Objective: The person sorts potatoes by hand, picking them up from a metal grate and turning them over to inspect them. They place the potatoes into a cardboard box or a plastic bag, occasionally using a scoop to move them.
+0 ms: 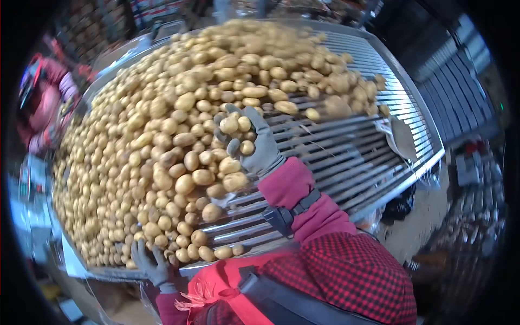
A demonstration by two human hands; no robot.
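Red-checked clothing (pixel 346 265) nearest. Right grip (pixel 261 150) curled around several potatoes (pixel 228 125) at the edge of the heap (pixel 141 141) on the slatted bench (pixel 346 157); overfull, so perhaps liable to spill. Left grip (pixel 155 266), fingers apart, beside other potatoes (pixel 182 254): possible roll-off if nudged.

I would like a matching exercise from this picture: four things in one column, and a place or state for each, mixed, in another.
Column one
1. right hand
2. left hand
3. black strap
4. bare slats

Column two
A. around the pink sleeve
B. right of the potato heap in the picture
C. holding several small potatoes
D. at the heap's lower edge in the picture

Pairs: 1-C, 2-D, 3-A, 4-B
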